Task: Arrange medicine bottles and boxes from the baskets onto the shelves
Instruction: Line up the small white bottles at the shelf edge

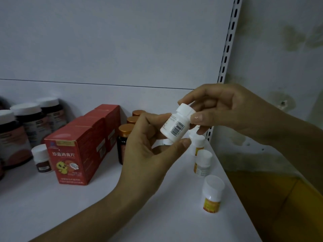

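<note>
A small white medicine bottle (176,124) with a barcode label is tilted in the air above the white shelf (157,206). My left hand (148,145) pinches its lower body from the left. My right hand (227,110) grips its white cap with thumb and fingers. Three white bottles with orange-yellow labels stand in a row along the shelf's right edge: the nearest (211,194), the middle one (202,162) and the far one (198,143), partly hidden behind the held bottle.
Red boxes (76,152) stand in a row in the middle of the shelf, dark bottles with gold caps (125,137) behind them. Large dark bottles with white caps (26,123) and a small brown-labelled bottle (42,158) stand at the left. A slotted upright (227,49) bounds the shelf's right side.
</note>
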